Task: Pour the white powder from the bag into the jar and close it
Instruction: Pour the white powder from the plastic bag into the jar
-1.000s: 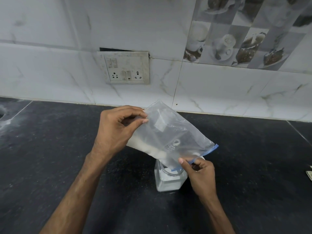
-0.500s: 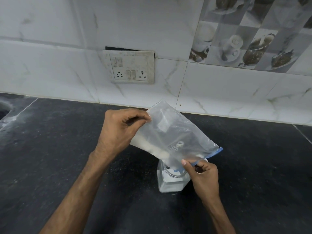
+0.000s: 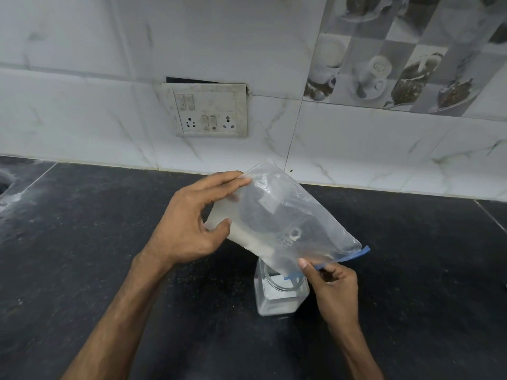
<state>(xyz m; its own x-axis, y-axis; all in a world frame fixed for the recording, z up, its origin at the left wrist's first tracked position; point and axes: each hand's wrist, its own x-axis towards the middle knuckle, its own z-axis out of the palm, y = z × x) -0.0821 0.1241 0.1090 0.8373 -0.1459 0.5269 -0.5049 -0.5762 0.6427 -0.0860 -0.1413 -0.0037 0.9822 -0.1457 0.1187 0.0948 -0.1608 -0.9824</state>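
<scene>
A clear zip bag (image 3: 285,223) with a blue seal strip is tilted mouth-down over an open square glass jar (image 3: 279,296) standing on the black counter. White powder lies along the bag's lower edge and in the jar's bottom part. My left hand (image 3: 192,223) holds the bag's raised closed end, thumb under it and fingers on top. My right hand (image 3: 333,286) pinches the blue mouth edge just right of the jar's opening. No lid is in view.
The black stone counter (image 3: 82,256) runs to a white marble-tiled wall with a switch and socket plate (image 3: 205,111). A sink edge dusted with powder (image 3: 8,193) shows at the far left.
My left hand has loosened from a pinch to a wider hold, the thumb now under the bag's end. The bag stays tilted over the jar, and the view has shifted slightly.
</scene>
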